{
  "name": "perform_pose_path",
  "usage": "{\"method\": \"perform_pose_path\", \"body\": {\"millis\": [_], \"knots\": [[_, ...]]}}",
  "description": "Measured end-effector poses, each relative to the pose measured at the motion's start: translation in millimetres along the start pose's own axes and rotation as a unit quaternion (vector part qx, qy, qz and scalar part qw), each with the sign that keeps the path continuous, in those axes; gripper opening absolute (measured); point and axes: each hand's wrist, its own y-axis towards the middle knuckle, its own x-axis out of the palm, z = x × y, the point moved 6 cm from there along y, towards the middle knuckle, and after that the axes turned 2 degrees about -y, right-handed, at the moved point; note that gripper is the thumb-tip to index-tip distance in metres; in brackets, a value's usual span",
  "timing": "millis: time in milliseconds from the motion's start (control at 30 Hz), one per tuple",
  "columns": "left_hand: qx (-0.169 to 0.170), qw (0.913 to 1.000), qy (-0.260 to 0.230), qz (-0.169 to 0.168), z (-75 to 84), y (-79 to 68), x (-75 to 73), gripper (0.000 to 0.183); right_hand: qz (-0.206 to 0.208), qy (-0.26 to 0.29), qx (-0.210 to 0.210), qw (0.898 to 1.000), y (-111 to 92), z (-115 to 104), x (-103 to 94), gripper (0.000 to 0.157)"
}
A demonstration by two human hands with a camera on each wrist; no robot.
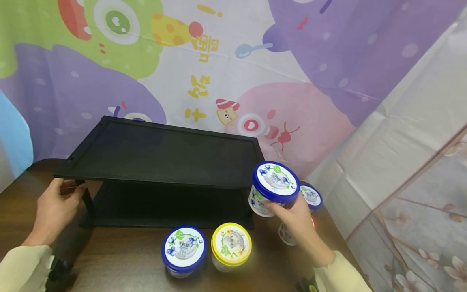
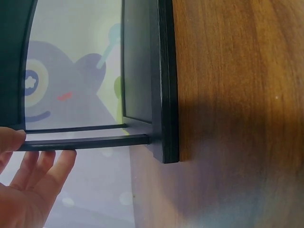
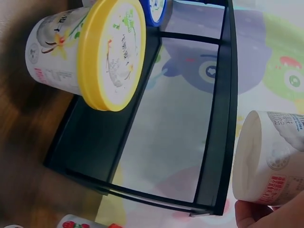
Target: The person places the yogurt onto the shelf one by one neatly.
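Note:
A black two-tier shelf [image 1: 175, 154] stands on the wooden table. My left hand [image 1: 58, 202] grips its front left corner; in the left wrist view the thumb and fingers lie on opposite sides of the thin post [image 2: 95, 143]. In my right hand [image 1: 297, 217] is a white tub with a blue lid and blueberry print [image 1: 275, 182], lid up, raised beside the shelf's front right corner. The right wrist view shows this tub's white base [image 3: 249, 161] above the fingers. Before the shelf sit another blue-lidded tub [image 1: 184, 249] and a yellow-lidded tub [image 1: 231, 245].
Partly hidden behind the right hand are one more blue-lidded tub [image 1: 311, 196] and a red-rimmed tub [image 1: 286, 236]. A cartoon-printed curtain [image 1: 226, 73] hangs behind the shelf. A pale flowered cloth [image 1: 412, 202] borders the table on the right.

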Motion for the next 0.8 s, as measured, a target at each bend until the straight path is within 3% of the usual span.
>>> {"method": "perform_pose_path", "body": {"millis": [800], "knots": [[0.002,1.0,0.006,0.002,0.8,-0.2,-0.5,0.032,-0.037,0.041,-0.016,0.998,18,-21,21.1,0.066]]}}
